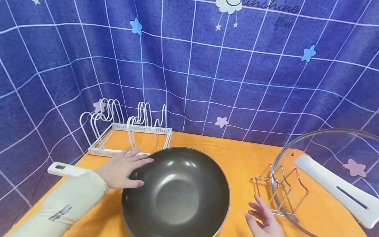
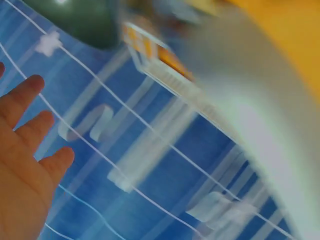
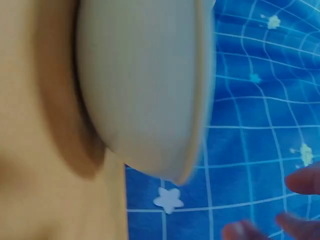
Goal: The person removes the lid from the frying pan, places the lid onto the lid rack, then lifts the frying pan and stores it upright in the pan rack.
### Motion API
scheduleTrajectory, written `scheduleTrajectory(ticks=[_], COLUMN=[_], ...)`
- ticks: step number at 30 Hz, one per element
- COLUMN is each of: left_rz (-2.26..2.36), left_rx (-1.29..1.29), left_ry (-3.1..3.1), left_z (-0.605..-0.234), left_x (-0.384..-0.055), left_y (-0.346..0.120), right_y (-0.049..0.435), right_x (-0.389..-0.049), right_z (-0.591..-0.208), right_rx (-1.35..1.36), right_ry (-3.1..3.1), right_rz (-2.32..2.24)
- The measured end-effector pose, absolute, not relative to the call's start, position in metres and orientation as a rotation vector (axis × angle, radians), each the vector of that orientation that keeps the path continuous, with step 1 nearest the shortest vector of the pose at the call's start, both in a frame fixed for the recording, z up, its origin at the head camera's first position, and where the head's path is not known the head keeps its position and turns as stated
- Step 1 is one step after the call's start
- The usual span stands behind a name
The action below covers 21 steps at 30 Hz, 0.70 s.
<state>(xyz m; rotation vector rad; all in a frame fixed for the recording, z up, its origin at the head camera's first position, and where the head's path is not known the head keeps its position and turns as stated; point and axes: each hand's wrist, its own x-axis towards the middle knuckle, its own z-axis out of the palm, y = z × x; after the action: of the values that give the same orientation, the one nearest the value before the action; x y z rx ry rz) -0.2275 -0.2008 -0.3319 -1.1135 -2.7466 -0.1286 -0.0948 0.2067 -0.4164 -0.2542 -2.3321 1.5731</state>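
Observation:
A wok (image 1: 177,197) with a dark inside and a pale outside sits on the orange tabletop, its white handle (image 1: 66,169) pointing left beneath my left forearm. My left hand (image 1: 124,168) reaches over the left rim, fingers extended and thumb spread. In the left wrist view the same hand (image 2: 25,145) shows spread fingers holding nothing. To the right of the wok, my right hand (image 1: 263,219) hovers with loosely bent fingers and nothing in them. The right wrist view shows the wok's pale outer wall (image 3: 140,85) beside a few fingertips (image 3: 305,180).
A white wire rack (image 1: 130,126) stands behind the wok at the left. At the right, a glass lid (image 1: 276,161) stands upright in a small metal rack (image 1: 281,194), with a long white handle (image 1: 331,187). A blue grid-patterned curtain (image 1: 207,65) hangs behind the table (image 1: 237,154).

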Motion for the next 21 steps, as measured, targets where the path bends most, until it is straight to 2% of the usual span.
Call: scheduleTrajectory(ticks=[13, 21], left_rz=[-0.111, -0.076], left_rx=[-0.881, -0.873], left_ry=[-2.847, -2.828], left_z=[-0.357, -0.366], left_x=[-0.223, -0.227], left_y=[-0.289, -0.304], right_y=[0.172, 0.173], right_x=[-0.113, -0.113], right_z=[-0.431, -0.434], right_rx=[-0.278, -0.244], right_ry=[-2.553, -2.314], right_rz=[2.001, 2.403])
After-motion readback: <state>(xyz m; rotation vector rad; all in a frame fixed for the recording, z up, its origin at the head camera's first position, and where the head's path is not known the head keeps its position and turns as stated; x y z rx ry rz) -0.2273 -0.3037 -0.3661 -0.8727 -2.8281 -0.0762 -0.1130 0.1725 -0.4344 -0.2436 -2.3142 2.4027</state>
